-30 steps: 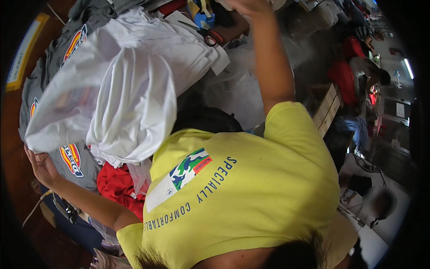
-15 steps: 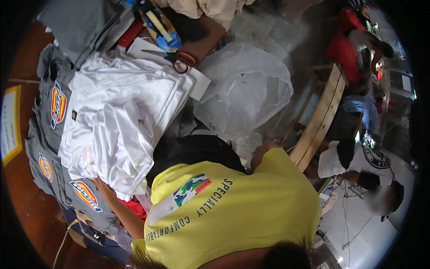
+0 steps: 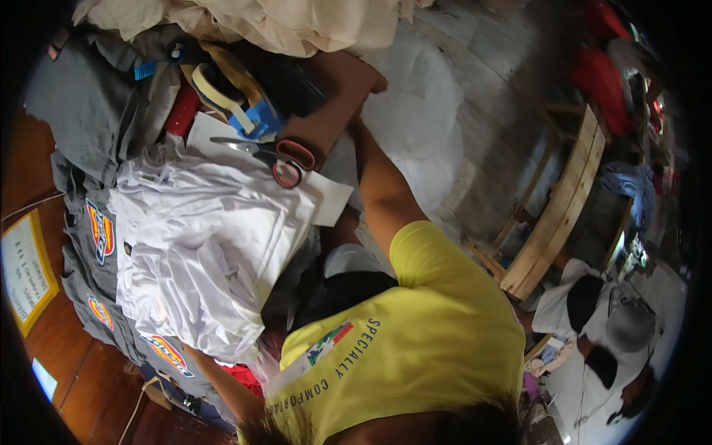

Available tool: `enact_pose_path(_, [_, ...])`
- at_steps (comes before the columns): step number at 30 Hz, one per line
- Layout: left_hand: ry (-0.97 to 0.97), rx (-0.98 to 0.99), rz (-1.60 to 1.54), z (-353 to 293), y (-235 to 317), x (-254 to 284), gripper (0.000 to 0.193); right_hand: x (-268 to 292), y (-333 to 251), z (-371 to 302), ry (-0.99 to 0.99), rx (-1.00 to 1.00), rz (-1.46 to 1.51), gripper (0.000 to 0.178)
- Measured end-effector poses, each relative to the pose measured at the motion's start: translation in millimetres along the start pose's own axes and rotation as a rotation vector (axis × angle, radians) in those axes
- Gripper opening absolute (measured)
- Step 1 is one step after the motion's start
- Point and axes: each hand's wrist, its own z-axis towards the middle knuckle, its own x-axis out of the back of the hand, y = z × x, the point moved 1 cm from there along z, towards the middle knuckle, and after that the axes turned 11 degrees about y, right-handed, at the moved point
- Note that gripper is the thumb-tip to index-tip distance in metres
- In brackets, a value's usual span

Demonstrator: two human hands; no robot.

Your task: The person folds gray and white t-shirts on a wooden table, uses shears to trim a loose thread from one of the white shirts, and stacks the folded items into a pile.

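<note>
My right arm reaches up over my yellow shirt (image 3: 430,334). My right hand (image 3: 357,127) meets the edge of a brown board (image 3: 334,93) beside a clear plastic bag (image 3: 419,122), and its fingers are hidden. My left forearm (image 3: 222,387) runs under a pile of white garments (image 3: 208,245) at the lower left, so that hand is out of sight. Red-handled scissors (image 3: 276,157) lie on a white sheet of paper (image 3: 330,199) just above the pile. A blue tape dispenser (image 3: 241,104) sits beyond them.
Grey garments with colourful patches (image 3: 96,230) lie under and left of the white pile on a wooden table (image 3: 52,348). Beige cloth (image 3: 297,22) is heaped at the top. A wooden frame (image 3: 564,208) stands on the right, with another person (image 3: 615,326) seated beyond it.
The view has swung down and left, so the scissors and tape dispenser sit nearer the centre. My right arm now stretches up to the brown board. My left arm stays under the white pile.
</note>
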Motion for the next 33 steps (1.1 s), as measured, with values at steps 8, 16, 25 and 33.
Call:
enact_pose_path(8, [-0.038, -0.133, 0.043, 2.0, 12.3, -3.5, 0.042, 32.6, 89.6, -10.6, -0.485, 0.430, -1.102, 0.046])
enact_pose_path(16, [0.617, -0.076, -0.291, -103.1, 10.9, 2.3, 0.051, 168.1, -173.9, -127.4, -0.634, -0.039, -0.924, 0.012])
enact_pose_path(25, [0.184, -0.634, 0.346, -165.4, 75.8, -2.0, 0.033, -89.6, -256.8, -338.5, -1.467, 1.109, -0.563, 0.029])
enact_pose_path(33, [0.253, -0.154, -0.857, -116.3, 20.0, 118.8, 0.020, -197.6, -295.0, -378.8, -1.590, 0.738, -0.717, 0.017])
